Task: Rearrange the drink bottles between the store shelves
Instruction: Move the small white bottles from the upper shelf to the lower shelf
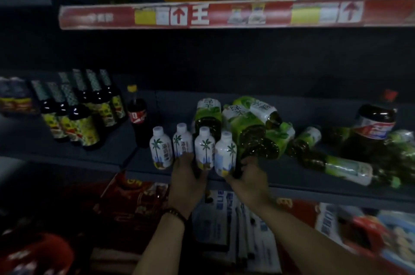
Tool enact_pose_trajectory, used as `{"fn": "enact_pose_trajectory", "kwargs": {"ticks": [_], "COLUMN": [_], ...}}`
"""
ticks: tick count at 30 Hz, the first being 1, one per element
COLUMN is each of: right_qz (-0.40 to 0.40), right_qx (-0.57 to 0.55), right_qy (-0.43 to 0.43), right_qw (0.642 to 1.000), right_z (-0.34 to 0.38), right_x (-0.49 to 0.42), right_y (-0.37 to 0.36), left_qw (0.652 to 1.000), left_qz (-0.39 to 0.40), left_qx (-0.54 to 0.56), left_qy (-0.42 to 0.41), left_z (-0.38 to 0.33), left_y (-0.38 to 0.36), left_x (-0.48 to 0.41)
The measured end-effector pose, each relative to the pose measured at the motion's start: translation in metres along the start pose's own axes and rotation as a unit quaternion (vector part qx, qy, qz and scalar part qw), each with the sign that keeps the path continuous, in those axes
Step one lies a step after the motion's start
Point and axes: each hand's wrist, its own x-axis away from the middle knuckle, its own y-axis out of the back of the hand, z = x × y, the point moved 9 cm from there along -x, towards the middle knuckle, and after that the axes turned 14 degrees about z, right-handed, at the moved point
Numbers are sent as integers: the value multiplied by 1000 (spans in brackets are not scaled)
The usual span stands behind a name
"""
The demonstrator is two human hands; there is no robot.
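Both hands reach to the middle shelf (292, 187). Left hand (186, 173) grips the bottom of a white palm-tree bottle (182, 142) in a row of four. Right hand (251, 173) holds the last white bottle (225, 153) of that row. Green tea bottles (253, 126) lie tipped over just right of the row. Dark bottles (83, 113) stand well left of it.

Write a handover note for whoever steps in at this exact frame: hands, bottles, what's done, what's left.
Left hand: at the base of the white palm-tree bottles, between the second and third; grip unclear.
Right hand: fingers on the fourth white bottle, at the shelf's front edge.
Done: four white bottles stand in a row.
Left: green-label bottles lie toppled in a pile to the right; stand or move them.
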Motion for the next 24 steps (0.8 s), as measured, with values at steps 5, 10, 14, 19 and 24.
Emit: {"fn": "enact_pose_trajectory", "kwargs": {"ticks": [5,10,14,19,24], "right_qz": [-79,-72,-51,-77,19], "right_qx": [-85,-83,-111,-100,-65], "right_qy": [32,16,59,114,230], "right_qw": [993,994,991,985,971], "right_z": [7,10,12,36,78], "right_x": [-19,-33,-20,6,26], "right_y": [-18,-24,-22,-21,-33], "left_qw": [995,992,988,948,910], "left_qz": [20,27,-37,99,40], "left_qx": [95,115,133,298,411], "left_qy": [-3,54,71,47,47], "left_z": [-5,1,-12,-39,-12], "left_y": [-17,-16,10,-3,31], "left_x": [-21,-27,-13,10,20]}}
